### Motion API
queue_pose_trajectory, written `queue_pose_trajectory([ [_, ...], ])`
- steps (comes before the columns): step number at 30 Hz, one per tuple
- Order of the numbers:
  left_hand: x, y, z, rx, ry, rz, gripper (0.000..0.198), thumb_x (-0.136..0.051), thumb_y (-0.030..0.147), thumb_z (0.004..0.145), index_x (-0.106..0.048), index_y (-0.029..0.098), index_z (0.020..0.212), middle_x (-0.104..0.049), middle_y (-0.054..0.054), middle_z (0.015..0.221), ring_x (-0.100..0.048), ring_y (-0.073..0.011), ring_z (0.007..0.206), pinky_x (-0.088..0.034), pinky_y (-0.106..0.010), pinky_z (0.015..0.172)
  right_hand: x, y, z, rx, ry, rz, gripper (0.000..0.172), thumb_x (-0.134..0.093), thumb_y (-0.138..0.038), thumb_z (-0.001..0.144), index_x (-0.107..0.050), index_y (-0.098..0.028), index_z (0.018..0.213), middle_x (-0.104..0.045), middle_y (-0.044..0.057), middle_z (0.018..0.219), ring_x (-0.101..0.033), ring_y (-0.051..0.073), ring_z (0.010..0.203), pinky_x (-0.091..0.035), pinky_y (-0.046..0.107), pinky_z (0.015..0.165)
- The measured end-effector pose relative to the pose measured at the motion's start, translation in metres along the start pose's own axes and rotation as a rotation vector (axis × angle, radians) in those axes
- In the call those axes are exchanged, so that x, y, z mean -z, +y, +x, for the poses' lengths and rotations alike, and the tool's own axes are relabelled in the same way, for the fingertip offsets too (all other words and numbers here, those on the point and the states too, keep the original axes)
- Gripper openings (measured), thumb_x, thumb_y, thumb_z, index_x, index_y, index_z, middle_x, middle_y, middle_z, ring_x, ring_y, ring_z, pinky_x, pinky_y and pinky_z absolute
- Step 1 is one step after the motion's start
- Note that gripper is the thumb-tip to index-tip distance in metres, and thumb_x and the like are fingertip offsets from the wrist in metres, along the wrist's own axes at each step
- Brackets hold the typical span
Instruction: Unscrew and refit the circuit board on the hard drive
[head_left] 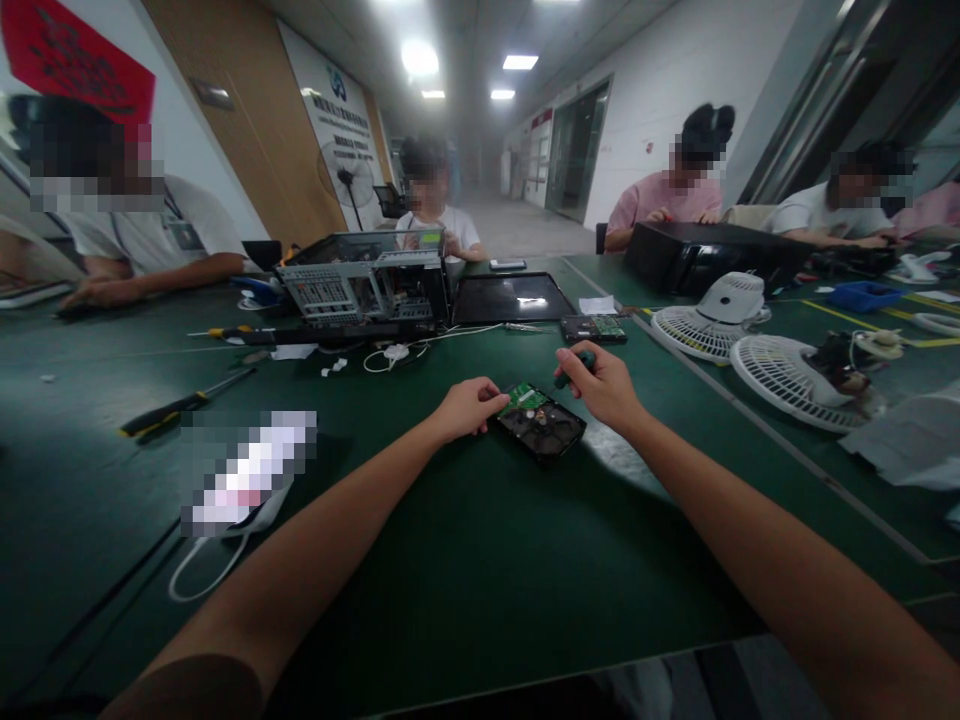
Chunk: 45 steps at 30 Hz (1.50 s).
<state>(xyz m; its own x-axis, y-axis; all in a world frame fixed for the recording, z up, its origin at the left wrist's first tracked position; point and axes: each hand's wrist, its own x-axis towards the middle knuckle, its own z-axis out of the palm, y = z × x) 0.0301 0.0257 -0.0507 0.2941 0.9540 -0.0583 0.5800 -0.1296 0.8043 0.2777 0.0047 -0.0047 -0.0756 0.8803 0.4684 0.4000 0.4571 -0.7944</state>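
A hard drive (pixel 551 428) lies on the green table with its green circuit board facing up. My left hand (pixel 471 408) pinches the drive's left edge between thumb and fingers. Just above the drive's right side, my right hand (pixel 600 382) is closed around the dark green handle of a screwdriver (pixel 576 368). The screwdriver's shaft and tip cannot be made out. A second hard drive (pixel 594 328) with an exposed board rests farther back on the table.
An opened computer case (pixel 360 285) and a dark flat panel (pixel 514 298) stand at the back. White fan parts (pixel 787 375) lie to the right. At left are a yellow-black screwdriver (pixel 172 408) and a lit phone (pixel 255 470) with a cable. Several people sit around the table.
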Motion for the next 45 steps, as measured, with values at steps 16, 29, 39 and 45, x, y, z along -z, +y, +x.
queue_pose_trajectory([
  [16,-0.001,-0.004,0.002,-0.013,-0.005,0.008,0.033,-0.065,0.047,0.095,-0.064,0.017,0.111,-0.072,-0.006,0.099,-0.062,-0.0085,0.050,-0.043,-0.019,0.037,0.000,0.006,0.003,-0.029,-0.106,0.220,0.037,-0.053,-0.058,0.097,-0.064,-0.025,0.111,-0.069,0.003,0.090,-0.056,0.011,0.057,-0.041,0.024,0.047],
  [29,-0.001,-0.002,0.002,-0.002,0.008,0.002,0.032,-0.067,0.045,0.094,-0.065,0.018,0.111,-0.072,-0.005,0.098,-0.062,-0.0074,0.049,-0.043,-0.017,0.038,-0.006,-0.002,0.005,-0.154,-0.147,0.546,0.040,-0.068,-0.051,0.091,-0.064,-0.023,0.119,-0.071,0.007,0.103,-0.063,0.011,0.057,-0.046,0.025,0.047],
  [39,-0.001,-0.002,0.002,-0.011,0.016,0.012,0.033,-0.065,0.046,0.094,-0.065,0.018,0.111,-0.072,-0.006,0.098,-0.062,-0.0082,0.050,-0.043,-0.018,0.037,-0.002,-0.005,0.007,-0.259,-0.198,0.727,0.036,-0.056,-0.049,0.096,-0.066,-0.018,0.110,-0.071,0.011,0.103,-0.064,0.015,0.060,-0.047,0.028,0.051],
  [45,-0.001,-0.002,0.002,-0.001,0.008,0.007,0.034,-0.066,0.047,0.094,-0.065,0.018,0.111,-0.072,-0.007,0.101,-0.063,-0.0079,0.051,-0.043,-0.017,0.038,0.000,-0.008,0.006,-0.249,-0.210,0.675,0.033,-0.061,-0.047,0.093,-0.065,-0.019,0.109,-0.073,0.010,0.101,-0.064,0.015,0.060,-0.045,0.028,0.050],
])
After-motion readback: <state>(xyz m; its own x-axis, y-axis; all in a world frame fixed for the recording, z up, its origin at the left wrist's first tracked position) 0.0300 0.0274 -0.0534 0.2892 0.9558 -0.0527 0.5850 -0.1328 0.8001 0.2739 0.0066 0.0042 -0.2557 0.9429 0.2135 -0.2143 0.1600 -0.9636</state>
